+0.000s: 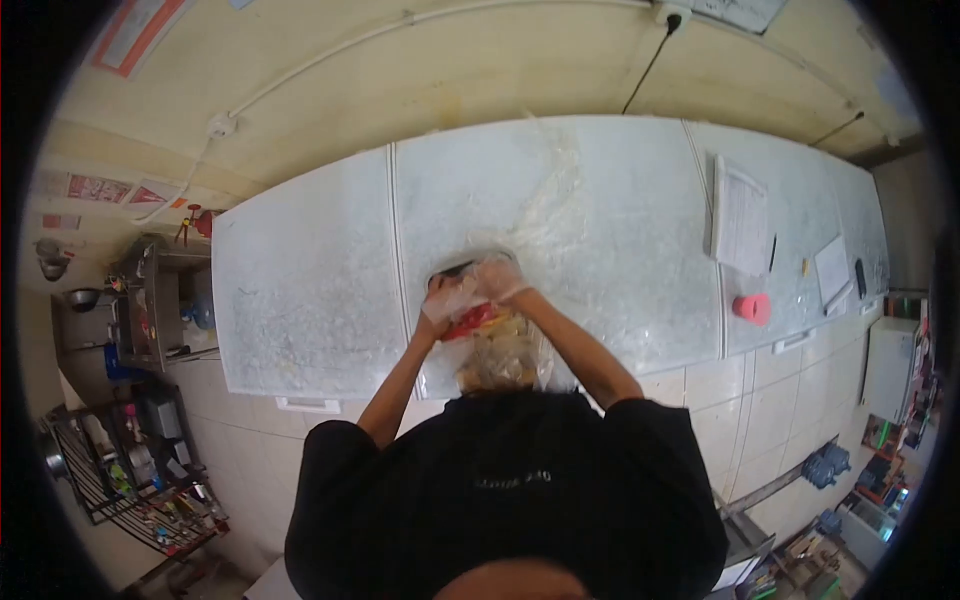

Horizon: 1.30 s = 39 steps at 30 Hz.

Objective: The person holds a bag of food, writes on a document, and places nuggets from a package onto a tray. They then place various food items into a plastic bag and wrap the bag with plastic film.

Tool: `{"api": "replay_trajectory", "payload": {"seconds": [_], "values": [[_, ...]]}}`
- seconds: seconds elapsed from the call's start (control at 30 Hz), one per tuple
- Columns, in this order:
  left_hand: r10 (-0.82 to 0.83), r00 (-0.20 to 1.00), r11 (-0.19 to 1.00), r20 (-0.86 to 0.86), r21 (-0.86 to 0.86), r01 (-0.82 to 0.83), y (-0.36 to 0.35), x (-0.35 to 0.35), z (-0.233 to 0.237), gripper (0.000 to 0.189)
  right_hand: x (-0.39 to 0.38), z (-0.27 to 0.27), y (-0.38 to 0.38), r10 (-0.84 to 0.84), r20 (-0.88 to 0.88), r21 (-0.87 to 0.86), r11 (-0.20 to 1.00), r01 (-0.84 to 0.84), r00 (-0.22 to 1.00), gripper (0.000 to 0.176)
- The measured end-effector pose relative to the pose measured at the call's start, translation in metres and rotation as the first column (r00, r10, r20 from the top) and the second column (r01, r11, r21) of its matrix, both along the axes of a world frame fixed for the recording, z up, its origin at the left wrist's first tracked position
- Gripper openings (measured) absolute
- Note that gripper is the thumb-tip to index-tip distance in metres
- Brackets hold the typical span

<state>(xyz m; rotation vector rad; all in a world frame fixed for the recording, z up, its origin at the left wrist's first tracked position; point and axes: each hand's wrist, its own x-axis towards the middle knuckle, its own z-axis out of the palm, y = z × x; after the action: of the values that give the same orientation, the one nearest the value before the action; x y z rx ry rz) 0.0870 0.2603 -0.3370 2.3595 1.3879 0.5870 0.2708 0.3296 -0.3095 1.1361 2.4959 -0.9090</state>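
Observation:
My left hand (447,302), in a thin clear plastic glove, is closed at the near left side of a dark, shallow container (455,268) on the white surface. Over the container's right part, my right hand (497,280) is also gloved, its fingers bent downward. I cannot tell what either hand holds. Just below the hands lies a red and yellow item (474,321). A clear plastic bag (505,358) with pale yellowish contents sits between my forearms, close to my body.
Crumpled clear film (545,205) lies across the white freezer lids (310,260). To the right are a paper pad (740,215), a pink container (751,309), another sheet (832,272) and a dark phone-like object (860,278). Metal shelving (150,300) stands left; a cable (650,72) hangs at the wall.

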Motion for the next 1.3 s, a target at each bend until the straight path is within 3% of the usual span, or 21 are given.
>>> {"api": "replay_trajectory", "payload": {"seconds": [0.07,0.1,0.13,0.2,0.27,0.33,0.4,0.53,0.6,0.67,0.73,0.83,0.87,0.93,0.97,1.03,1.07,1.13,1.2,1.27,1.3], "values": [[-0.073,0.996,0.994,0.060,0.088,0.067,0.009,-0.007,0.006,0.029,0.024,0.030,0.005,-0.055,-0.435,0.156,0.979,0.135,0.899,0.054],[0.227,0.924,0.958,0.307,-0.240,-0.156,0.008,-0.011,0.007,0.029,0.045,0.035,0.003,-0.125,-0.595,0.135,0.958,0.253,0.794,0.057],[0.561,0.722,0.765,0.405,-0.587,-0.264,0.003,-0.016,0.008,0.029,0.072,0.038,-0.004,-0.182,-0.730,0.091,0.929,0.358,0.659,0.061],[0.520,0.693,0.830,0.500,-0.487,-0.271,0.001,-0.035,0.032,0.035,0.134,0.055,-0.032,-0.649,-0.650,-0.241,0.670,0.702,0.396,0.069],[0.639,0.571,0.748,0.516,-0.590,-0.303,-0.004,-0.031,0.051,0.041,0.186,0.048,-0.072,-0.775,-0.197,-0.138,0.628,0.766,0.600,0.073],[0.727,0.456,0.669,0.513,-0.676,-0.307,0.000,-0.025,0.053,0.047,0.191,0.051,-0.107,-0.840,-0.096,-0.741,0.419,0.526,0.534,0.074],[0.529,0.560,0.836,0.637,-0.504,-0.217,0.003,-0.014,0.044,0.049,0.183,0.015,-0.155,-0.921,-0.163,-0.874,0.302,0.381,0.355,0.070],[0.335,0.769,0.808,0.544,-0.586,0.063,0.016,-0.014,0.053,0.048,0.106,0.008,-0.144,-0.557,-0.601,-0.252,0.813,0.525,0.574,0.050],[0.215,0.939,0.674,0.270,-0.737,0.058,0.019,0.009,0.077,0.046,0.074,0.033,-0.120,-0.574,-0.439,-0.242,0.817,0.524,0.691,0.051],[0.047,0.976,0.803,0.214,-0.589,0.091,0.011,0.011,0.045,0.051,0.065,0.033,-0.115,-0.567,-0.260,-0.228,0.823,0.521,0.782,0.052],[-0.108,0.987,0.895,0.116,-0.421,0.147,0.013,0.006,0.029,0.056,0.055,-0.002,-0.115,-0.454,-0.653,-0.091,0.841,0.533,0.606,0.056],[-0.062,0.967,0.899,0.248,-0.407,0.162,0.013,0.000,0.037,0.062,0.052,-0.028,-0.104,-0.338,-0.711,-0.044,0.897,0.440,0.617,0.059],[0.010,0.923,0.802,0.386,-0.555,0.223,0.018,-0.006,0.061,0.059,0.055,-0.027,-0.105,-0.337,-0.713,-0.038,0.894,0.446,0.615,0.059],[0.097,0.862,0.679,0.497,-0.666,0.307,0.034,-0.019,0.105,0.056,0.065,-0.019,-0.106,-0.772,-0.536,-0.598,0.633,0.492,0.341,0.054],[0.109,0.865,0.689,0.490,-0.665,0.289,0.043,-0.027,0.125,0.052,0.069,-0.016,-0.105,-0.769,-0.539,-0.594,0.636,0.493,0.343,0.054],[0.131,0.866,0.696,0.482,-0.667,0.266,0.057,-0.041,0.133,0.049,0.074,-0.013,-0.102,-0.740,-0.653,-0.347,0.484,0.803,0.163,0.046],[0.200,0.851,0.630,0.486,-0.729,0.268,0.065,-0.047,0.128,0.047,0.071,-0.021,-0.097,-0.739,-0.651,-0.347,0.490,0.800,0.171,0.046],[0.278,0.832,0.562,0.479,-0.784,0.264,0.068,-0.058,0.093,0.046,0.053,-0.043,-0.089,-0.633,-0.479,-0.068,0.718,0.693,0.608,0.049],[-0.072,0.997,0.876,-0.024,-0.480,0.051,0.070,-0.065,0.008,0.046,0.029,-0.030,-0.109,-0.537,-0.649,0.039,0.684,0.729,0.539,0.043],[0.129,0.936,0.912,0.328,-0.411,0.019,0.030,-0.036,-0.021,0.043,0.020,-0.032,-0.111,-0.409,-0.794,0.133,0.604,0.785,0.450,0.039],[0.114,0.939,0.915,0.325,-0.403,0.029,0.024,-0.024,-0.020,0.043,0.021,-0.050,-0.108,-0.500,-0.719,0.049,0.657,0.753,0.483,0.034]]}}
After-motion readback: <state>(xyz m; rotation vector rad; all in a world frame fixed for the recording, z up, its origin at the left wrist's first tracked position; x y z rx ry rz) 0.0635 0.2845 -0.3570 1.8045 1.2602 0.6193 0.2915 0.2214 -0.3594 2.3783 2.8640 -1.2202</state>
